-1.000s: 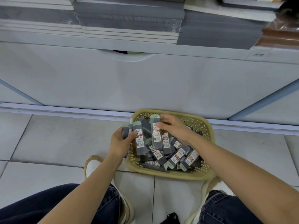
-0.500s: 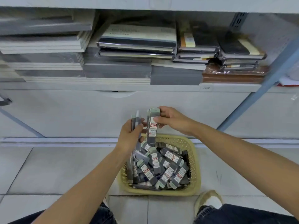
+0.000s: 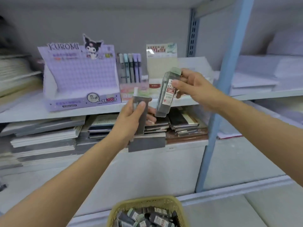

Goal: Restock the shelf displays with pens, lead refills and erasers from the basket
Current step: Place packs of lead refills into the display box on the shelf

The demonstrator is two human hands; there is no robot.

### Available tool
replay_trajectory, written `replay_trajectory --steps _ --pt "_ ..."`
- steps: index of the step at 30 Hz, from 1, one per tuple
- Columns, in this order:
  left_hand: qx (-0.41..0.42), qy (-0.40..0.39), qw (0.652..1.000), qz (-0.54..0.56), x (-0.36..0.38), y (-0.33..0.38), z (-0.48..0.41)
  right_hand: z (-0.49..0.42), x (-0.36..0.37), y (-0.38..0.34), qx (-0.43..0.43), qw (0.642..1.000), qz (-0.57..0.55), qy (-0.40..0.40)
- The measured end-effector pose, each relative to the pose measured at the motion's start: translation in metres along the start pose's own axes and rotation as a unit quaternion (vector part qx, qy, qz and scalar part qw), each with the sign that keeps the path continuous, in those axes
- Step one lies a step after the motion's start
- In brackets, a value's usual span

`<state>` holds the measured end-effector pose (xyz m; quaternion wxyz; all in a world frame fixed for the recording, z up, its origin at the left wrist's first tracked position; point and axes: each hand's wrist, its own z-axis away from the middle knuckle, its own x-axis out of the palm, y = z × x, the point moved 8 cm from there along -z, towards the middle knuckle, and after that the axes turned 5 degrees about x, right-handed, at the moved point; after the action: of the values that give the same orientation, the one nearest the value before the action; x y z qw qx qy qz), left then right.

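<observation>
Lead refill case [image 3: 165,95]: small clear plastic box, light, stiff, smooth so likely a bit slippery; probably best pinched across the flat sides near the capped top, easy on the squeeze since thin plastic could crack. Right hand [image 3: 193,86] pinches it thumb-on-front, fingers behind, near the upper end, case roughly upright, held in air in front of the shelf [image 3: 24,112] edge. Left hand [image 3: 132,116] grips a small stack of refill cases [image 3: 141,106], fingers curled round them, just left of and below the right one. Basket [image 3: 124,205] on the floor, more cases inside. Purple display box [image 3: 78,76] and pen pack [image 3: 130,68] on the shelf. Versus 0.5 s ago: both hands up from just above the basket to shelf level, view tilted up, displays now visible
</observation>
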<state>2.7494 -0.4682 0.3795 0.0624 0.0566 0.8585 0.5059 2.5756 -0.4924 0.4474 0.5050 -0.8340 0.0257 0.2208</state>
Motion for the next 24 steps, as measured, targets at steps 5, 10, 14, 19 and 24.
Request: replay_trajectory --steps 5,10,14,19,24 --pt "0.03 0.027 0.999 0.035 0.009 0.042 -0.037 -0.019 -0.086 -0.034 -0.044 0.98 0.028 0.192" --pt "0.023 0.003 0.999 0.044 0.017 0.045 -0.063 -0.042 -0.134 -0.033 -0.041 0.942 0.076 0.323" --pt "0.02 0.001 0.999 0.05 0.013 0.033 -0.08 -0.071 -0.135 -0.007 0.014 0.94 0.105 0.324" --pt "0.009 -0.011 0.998 0.053 0.006 0.021 -0.094 -0.096 -0.125 0.019 0.053 0.938 0.174 0.295" --pt "-0.01 -0.04 0.998 0.049 0.004 0.011 -0.098 -0.112 -0.114 0.039 0.099 0.936 0.263 0.214"
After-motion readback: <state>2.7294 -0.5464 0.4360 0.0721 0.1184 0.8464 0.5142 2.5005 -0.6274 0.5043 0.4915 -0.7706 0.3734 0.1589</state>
